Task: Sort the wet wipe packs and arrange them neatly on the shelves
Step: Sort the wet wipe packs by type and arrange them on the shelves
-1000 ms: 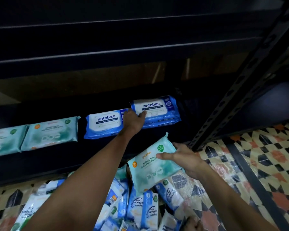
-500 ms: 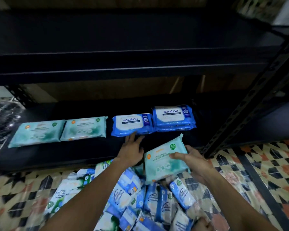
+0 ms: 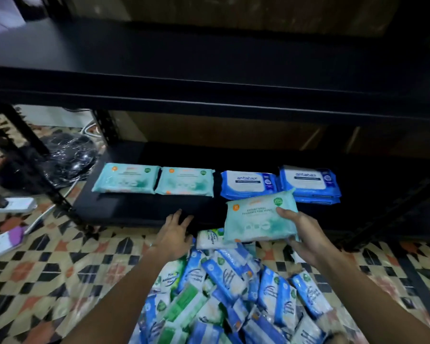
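Right hand (image 3: pixel 305 234) grips a teal pack (image 3: pixel 256 219) — left hand (image 3: pixel 175 232) spread, empty; pile (image 3: pixel 224 294) cut off below.

"antabax" on blue shelf packs (image 3: pixel 248 183)

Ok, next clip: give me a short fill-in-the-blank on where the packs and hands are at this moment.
1. The right hand holds a ____ pack.
2. The left hand holds ____.
3. The bottom shelf carries two teal packs to the ____ of the blue packs.
4. The unsorted pile lies on the ____.

Missing words: teal; nothing; left; floor
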